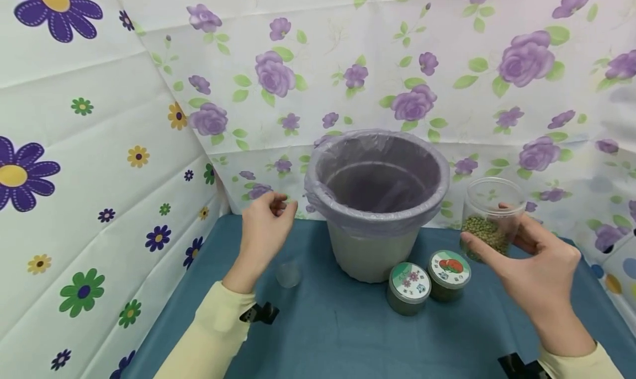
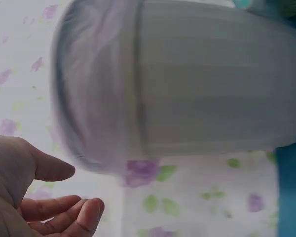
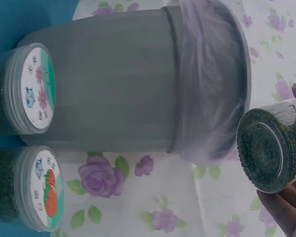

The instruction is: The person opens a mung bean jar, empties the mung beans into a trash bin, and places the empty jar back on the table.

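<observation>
My right hand (image 1: pixel 539 263) grips a clear plastic jar (image 1: pixel 494 199) without a lid, thumb on one side and fingers on the other. Small green beans (image 1: pixel 484 232) fill its lower part. The right wrist view shows the held jar (image 3: pixel 261 150) from its base, beside the bin's rim. My left hand (image 1: pixel 265 230) is raised left of the bin, fingers loosely bent and holding nothing. In the left wrist view, a gap separates the thumb from the fingers (image 2: pixel 64 217). Between the hands stands a grey bin (image 1: pixel 372 252) lined with a translucent purple bag (image 1: pixel 318 196).
Two lidded jars stand before the bin: one lid has pink flowers (image 1: pixel 409 282), the other red fruit (image 1: pixel 449 268). A small translucent cup (image 1: pixel 288 274) sits by my left forearm on the blue tabletop (image 1: pixel 343 340). Flowered sheeting (image 1: pixel 298 36) hangs behind.
</observation>
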A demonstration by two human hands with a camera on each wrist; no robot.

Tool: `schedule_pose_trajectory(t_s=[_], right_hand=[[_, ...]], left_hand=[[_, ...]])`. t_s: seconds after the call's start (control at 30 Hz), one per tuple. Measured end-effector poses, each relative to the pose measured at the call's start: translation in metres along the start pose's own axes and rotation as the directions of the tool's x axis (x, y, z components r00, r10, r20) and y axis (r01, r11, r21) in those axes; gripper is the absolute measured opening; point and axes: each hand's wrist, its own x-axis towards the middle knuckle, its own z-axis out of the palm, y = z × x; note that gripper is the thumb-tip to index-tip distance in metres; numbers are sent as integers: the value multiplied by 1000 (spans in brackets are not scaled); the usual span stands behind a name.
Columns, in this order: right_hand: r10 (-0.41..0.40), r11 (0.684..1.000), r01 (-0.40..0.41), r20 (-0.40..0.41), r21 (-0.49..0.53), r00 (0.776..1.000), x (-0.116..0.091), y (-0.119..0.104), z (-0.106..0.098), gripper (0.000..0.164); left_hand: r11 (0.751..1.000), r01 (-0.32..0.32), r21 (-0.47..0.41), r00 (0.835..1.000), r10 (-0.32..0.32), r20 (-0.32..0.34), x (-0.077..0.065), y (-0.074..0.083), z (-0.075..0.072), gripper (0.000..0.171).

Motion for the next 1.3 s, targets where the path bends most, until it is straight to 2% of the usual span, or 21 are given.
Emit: schedule_pose_trajectory(t_s=[0.13, 0.2, 0.33, 0.57, 0.8, 1.0, 1.1, 1.3], right_hand=[[16, 1000, -16, 7, 4, 1000, 5, 1, 0, 32], [25, 1000, -25, 7, 8, 1000, 6, 1, -1, 31], [40, 999, -40, 15, -2, 999, 8, 3, -3, 32], [18, 1000, -18, 1, -18, 1000, 12, 5, -4, 33], [12, 1000, -12, 0, -14, 1000, 13, 4, -6, 33], [7, 1000, -7, 15, -7, 1000, 20, 4, -7, 33], [-6, 1000, 6, 12, -21, 1000, 23, 4, -8, 33], [-12, 999, 13, 5, -42, 1000, 28, 5, -11, 32]], left_hand=[[997, -58, -43, 997, 57, -43, 23, 17, -16, 29], [997, -67, -44, 997, 65, -42, 33, 27, -23, 28], [997, -70, -31, 997, 71, 37, 51, 44, -24, 25], [994, -112, 15, 982, 108, 152, 79, 60, -9, 20], [986, -103, 131, 970, 70, 234, 91, 64, 0, 14], [980, -133, 150, 964, 93, 248, 97, 59, 2, 14], [987, -107, 124, 956, 67, 287, 99, 58, 3, 14], [994, -10, 105, 925, -31, 379, 104, 60, 4, 13]])
